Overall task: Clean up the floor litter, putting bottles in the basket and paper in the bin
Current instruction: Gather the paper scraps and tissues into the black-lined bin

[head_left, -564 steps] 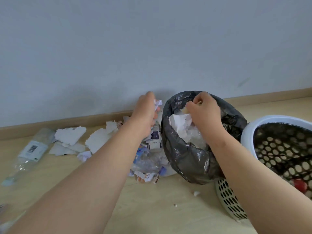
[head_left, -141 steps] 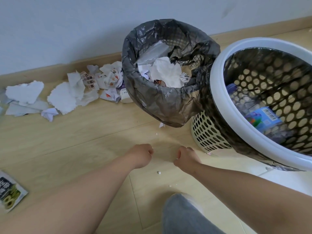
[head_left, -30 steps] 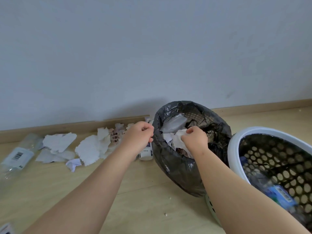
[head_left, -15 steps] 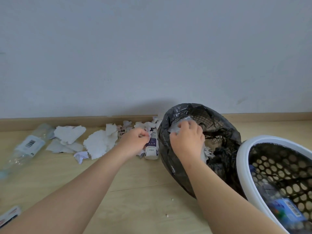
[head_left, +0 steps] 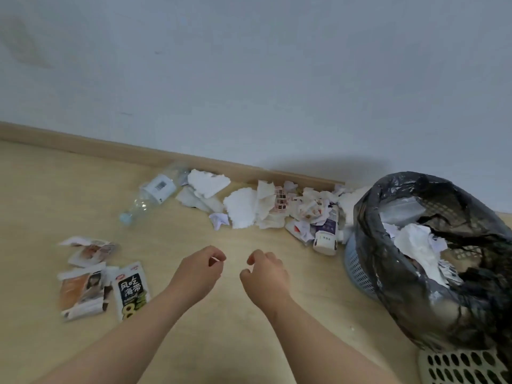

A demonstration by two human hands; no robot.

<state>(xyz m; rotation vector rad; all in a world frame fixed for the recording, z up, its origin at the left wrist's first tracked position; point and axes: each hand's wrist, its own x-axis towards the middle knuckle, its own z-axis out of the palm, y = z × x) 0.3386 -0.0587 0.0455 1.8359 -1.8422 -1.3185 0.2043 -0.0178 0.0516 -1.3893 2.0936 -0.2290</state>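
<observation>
**Paper scraps (head_left: 243, 207) heaped along the skirting (head_left: 83, 145), bin (head_left: 357, 270) at the right**

Torn white paper lies in a heap on the wooden floor (head_left: 69, 189) against the skirting and runs up to the blue mesh bin. The bin's black liner (head_left: 388, 273) holds more crumpled paper. A small white and purple bottle (head_left: 327, 234) lies in the heap just beside the bin wall, partly under scraps. A clear plastic bottle (head_left: 151, 198) lies on its side at the heap's left end. Snack wrappers (head_left: 133, 289) lie nearer, left of the arms. A corner of the beige perforated basket (head_left: 460, 367) shows at the lower right, under the liner's bulge.

Both hands hover over bare floor, apart from the litter. The left hand (head_left: 199, 273) is curled, with a white speck at thumb and forefinger. I cannot tell whether that is a pinched scrap. The right hand (head_left: 264, 275) is loosely curled and holds nothing.
</observation>
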